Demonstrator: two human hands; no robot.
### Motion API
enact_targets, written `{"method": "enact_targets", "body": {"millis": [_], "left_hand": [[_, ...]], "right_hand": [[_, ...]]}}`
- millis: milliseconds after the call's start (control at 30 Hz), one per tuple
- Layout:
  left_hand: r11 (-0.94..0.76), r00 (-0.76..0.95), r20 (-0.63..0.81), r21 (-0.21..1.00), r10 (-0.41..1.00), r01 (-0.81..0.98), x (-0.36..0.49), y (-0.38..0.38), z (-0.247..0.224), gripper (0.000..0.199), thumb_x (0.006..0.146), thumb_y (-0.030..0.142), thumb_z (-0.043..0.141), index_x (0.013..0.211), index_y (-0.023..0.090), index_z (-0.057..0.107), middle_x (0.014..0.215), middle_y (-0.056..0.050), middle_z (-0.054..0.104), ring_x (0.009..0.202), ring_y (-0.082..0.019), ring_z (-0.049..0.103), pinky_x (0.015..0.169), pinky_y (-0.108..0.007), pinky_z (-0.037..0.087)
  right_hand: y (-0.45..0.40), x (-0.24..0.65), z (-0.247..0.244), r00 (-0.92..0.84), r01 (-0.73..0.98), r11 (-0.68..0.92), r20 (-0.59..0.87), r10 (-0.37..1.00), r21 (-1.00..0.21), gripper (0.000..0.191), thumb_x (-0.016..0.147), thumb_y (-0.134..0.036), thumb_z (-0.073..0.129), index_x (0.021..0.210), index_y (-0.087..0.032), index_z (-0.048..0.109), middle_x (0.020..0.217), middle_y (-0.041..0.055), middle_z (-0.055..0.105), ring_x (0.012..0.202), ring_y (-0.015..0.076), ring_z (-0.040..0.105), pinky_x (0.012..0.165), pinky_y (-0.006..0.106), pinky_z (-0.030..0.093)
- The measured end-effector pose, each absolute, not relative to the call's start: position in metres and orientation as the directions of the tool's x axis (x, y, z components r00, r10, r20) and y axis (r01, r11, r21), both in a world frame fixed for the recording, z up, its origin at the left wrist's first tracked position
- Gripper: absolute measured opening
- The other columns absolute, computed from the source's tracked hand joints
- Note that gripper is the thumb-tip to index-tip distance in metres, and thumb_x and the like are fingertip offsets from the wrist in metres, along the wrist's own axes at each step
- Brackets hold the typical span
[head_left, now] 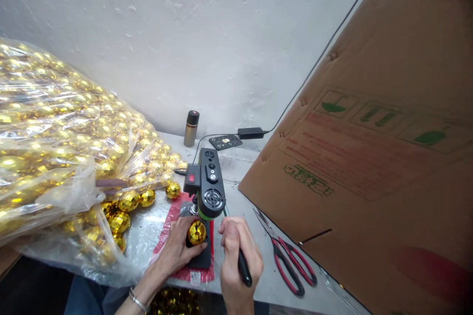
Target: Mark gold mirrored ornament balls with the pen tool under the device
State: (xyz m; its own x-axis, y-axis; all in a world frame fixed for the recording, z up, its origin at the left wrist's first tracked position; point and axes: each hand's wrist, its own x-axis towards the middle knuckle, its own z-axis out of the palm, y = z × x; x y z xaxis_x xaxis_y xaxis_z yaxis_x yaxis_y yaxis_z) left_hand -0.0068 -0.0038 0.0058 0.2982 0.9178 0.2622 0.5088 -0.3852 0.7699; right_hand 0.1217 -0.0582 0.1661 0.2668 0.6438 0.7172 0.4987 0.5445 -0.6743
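Note:
My left hand [181, 246] has its fingers wrapped around a shiny gold faceted ball [197, 232], like a small disco-ball ornament. The ball sits at the base of a small black bench machine [212, 182], right under its head, which has round vents and a green band. My right hand [241, 251] is closed around a black handle [244, 268] beside the machine. A thin rod shows between that hand and the machine's side; where it joins is hidden. Under the base lies a red plastic sheet [168, 231].
A clear plastic bag [74, 123] full of gold balls spreads across the left, with loose balls [128, 201] near its mouth. Red-handled scissors [291, 261] lie right of my hand, beside a large cardboard box [369, 157]. Behind stand a bottle [191, 129], a phone [225, 141] and a power adapter [251, 133].

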Motion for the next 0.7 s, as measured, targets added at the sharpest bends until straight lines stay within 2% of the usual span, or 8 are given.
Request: {"method": "enact_targets", "body": {"millis": [167,367,533,700], "left_hand": [[-0.354,0.305,0.215,0.763,0.928,0.541,-0.007,-0.006,0.008,0.044,0.081,0.036,0.076,0.121,0.023,0.063,0.109,-0.009,0.07,0.101,-0.031,0.063,0.092,-0.047,0.049],[-0.338,0.292,0.202,0.758,0.935,0.558,-0.004,-0.008,0.013,0.043,0.079,0.035,0.076,0.118,0.023,0.064,0.105,-0.007,0.069,0.098,-0.03,0.062,0.089,-0.043,0.048],[-0.345,0.295,0.209,0.756,0.933,0.557,-0.005,-0.007,0.009,0.041,0.081,0.035,0.075,0.118,0.023,0.063,0.103,-0.006,0.068,0.096,-0.028,0.061,0.088,-0.041,0.047],[-0.349,0.303,0.206,0.753,0.93,0.558,-0.005,-0.007,0.007,0.039,0.082,0.034,0.074,0.118,0.024,0.062,0.103,-0.006,0.067,0.097,-0.028,0.06,0.09,-0.042,0.046]], "right_hand": [[-0.061,0.122,0.143,0.258,0.518,0.567,0.749,0.61,-0.64,0.027,0.104,-0.013,0.041,0.083,-0.022,0.053,0.071,-0.0035,0.051,0.058,0.0091,0.052,0.052,0.021,0.04],[-0.057,0.122,0.1,0.27,0.518,0.623,0.803,0.531,-0.586,0.029,0.105,-0.015,0.04,0.079,-0.022,0.051,0.074,-0.0019,0.053,0.065,0.0111,0.054,0.062,0.024,0.043],[-0.059,0.121,0.092,0.301,0.49,0.612,0.78,0.549,-0.62,0.029,0.105,-0.016,0.04,0.079,-0.022,0.052,0.075,-0.0012,0.053,0.068,0.0129,0.053,0.068,0.028,0.044],[-0.056,0.119,0.089,0.309,0.512,0.616,0.798,0.518,-0.598,0.03,0.105,-0.019,0.04,0.08,-0.023,0.054,0.075,-0.001,0.056,0.069,0.0146,0.055,0.074,0.033,0.045]]}}
